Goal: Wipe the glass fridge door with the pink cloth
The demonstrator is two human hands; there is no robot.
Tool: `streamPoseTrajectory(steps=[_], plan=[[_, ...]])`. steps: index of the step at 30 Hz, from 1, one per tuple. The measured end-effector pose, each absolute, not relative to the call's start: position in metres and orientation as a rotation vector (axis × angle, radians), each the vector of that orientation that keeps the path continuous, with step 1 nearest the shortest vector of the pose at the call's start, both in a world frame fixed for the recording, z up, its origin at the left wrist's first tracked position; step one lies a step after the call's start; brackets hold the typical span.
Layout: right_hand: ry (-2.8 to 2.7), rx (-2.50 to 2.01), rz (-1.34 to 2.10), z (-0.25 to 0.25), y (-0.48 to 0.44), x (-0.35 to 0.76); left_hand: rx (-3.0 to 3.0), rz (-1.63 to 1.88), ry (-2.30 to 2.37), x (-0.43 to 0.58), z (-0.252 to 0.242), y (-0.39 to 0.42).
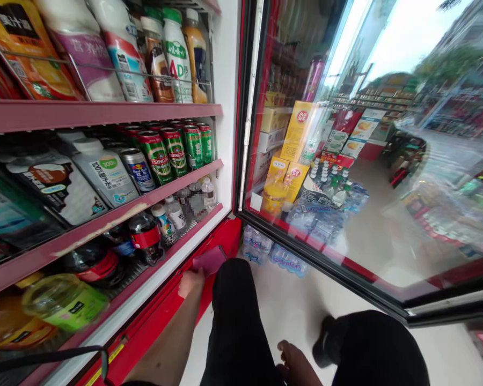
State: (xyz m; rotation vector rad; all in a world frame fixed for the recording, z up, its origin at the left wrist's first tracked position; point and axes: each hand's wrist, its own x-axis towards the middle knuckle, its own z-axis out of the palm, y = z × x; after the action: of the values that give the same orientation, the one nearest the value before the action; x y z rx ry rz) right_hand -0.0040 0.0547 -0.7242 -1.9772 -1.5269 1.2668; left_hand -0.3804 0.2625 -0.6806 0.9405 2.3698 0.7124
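Left hand point(190, 282) is seen closed on a dark pink cloth point(210, 260), which is pressed against the red bottom ledge point(167, 303) of the open fridge, just below the lowest shelf. Cola bottles point(145, 237) are stood just behind it, green beer cans point(176, 150) one shelf up. Right hand point(296, 365) is rested low between the black-clad knees point(235, 321); its grip cannot be told. Glass door point(346, 161) is swung open to the right.
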Motion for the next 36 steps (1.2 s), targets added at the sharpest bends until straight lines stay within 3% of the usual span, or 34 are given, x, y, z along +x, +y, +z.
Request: streamPoseTrajectory(steps=[5, 10, 15, 18, 22, 26, 36], plan=[[-1.749, -1.928, 1.355, -0.753, 0.077, -0.002, 0.817, 0.721, 2.352, -0.372, -0.667, 0.274], [-1.631, -1.845, 1.299, -0.744, 0.097, -0.005, 0.954, 1.095, 2.204, -0.341, -0.610, 0.282], [-1.003, -1.595, 1.636, -0.703, 0.118, -0.014, 1.064, 1.441, 1.871, -0.297, -0.536, 0.277], [-0.543, -1.245, 1.730, -0.673, 0.133, -0.006, 1.019, 1.496, 1.599, -0.255, -0.518, 0.261], [-0.228, -0.916, 1.743, -0.634, 0.159, 0.016, 0.861, 1.316, 1.316, -0.190, -0.540, 0.233], [-0.244, -1.060, 1.631, -0.623, 0.182, 0.031, 0.735, 1.058, 1.207, -0.147, -0.586, 0.222], [-0.640, -1.784, 1.254, -0.743, 0.185, 0.071, 0.860, 0.473, 1.381, -0.112, -0.674, 0.260]])
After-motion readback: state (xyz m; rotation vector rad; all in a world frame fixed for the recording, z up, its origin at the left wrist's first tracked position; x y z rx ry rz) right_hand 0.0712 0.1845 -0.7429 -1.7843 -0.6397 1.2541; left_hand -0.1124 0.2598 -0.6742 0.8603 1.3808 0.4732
